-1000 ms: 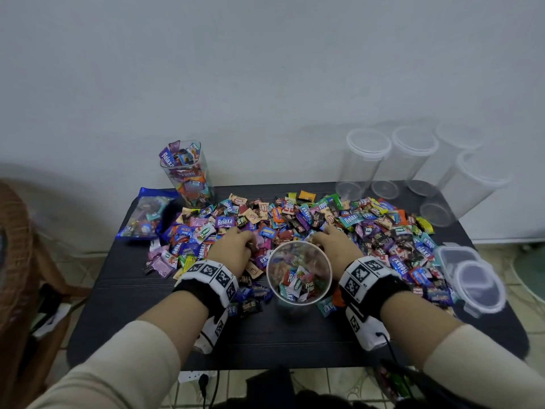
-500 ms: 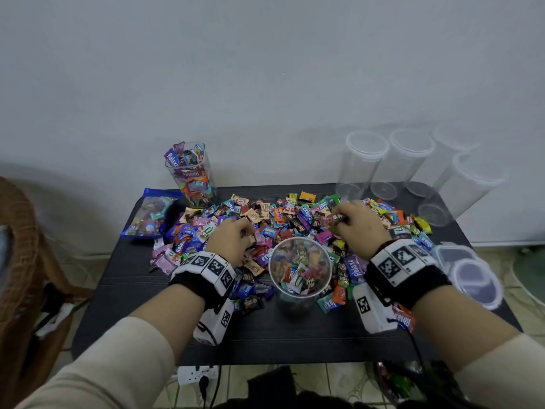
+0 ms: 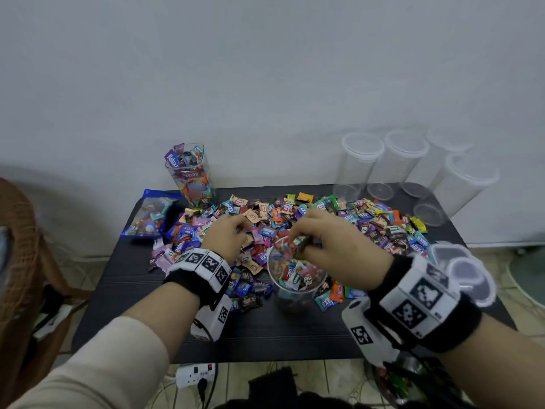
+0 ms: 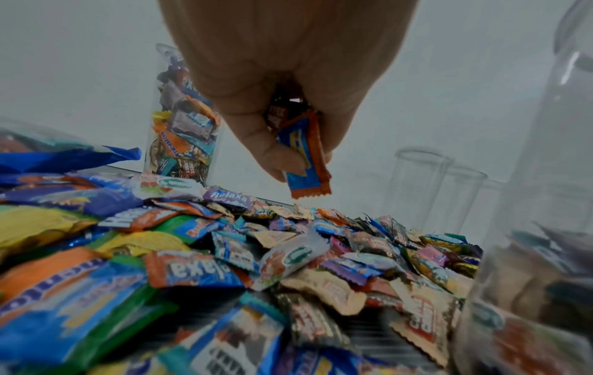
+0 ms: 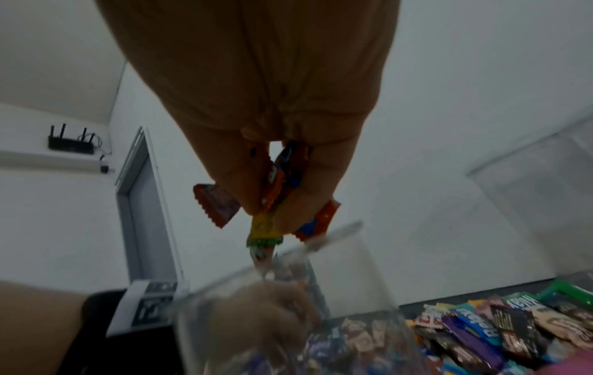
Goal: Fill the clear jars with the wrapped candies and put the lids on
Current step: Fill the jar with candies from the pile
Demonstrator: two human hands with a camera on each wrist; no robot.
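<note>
Right hand [image 3: 333, 246] pinching three wrapped candies [image 5: 273, 203] above the open jar [image 3: 296, 278] near desk [image 3: 295, 335] front edge. Left hand [image 3: 228, 234] pinching two candies [image 4: 301, 149] over the pile [image 3: 368, 222]. Four lidded empty jars [image 3: 361, 163] at back right corner; one filled jar [image 3: 190, 175] back left.

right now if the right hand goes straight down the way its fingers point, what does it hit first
Probably the open jar: the right hand hangs its candies just above the rim, though depth is unclear.
</note>
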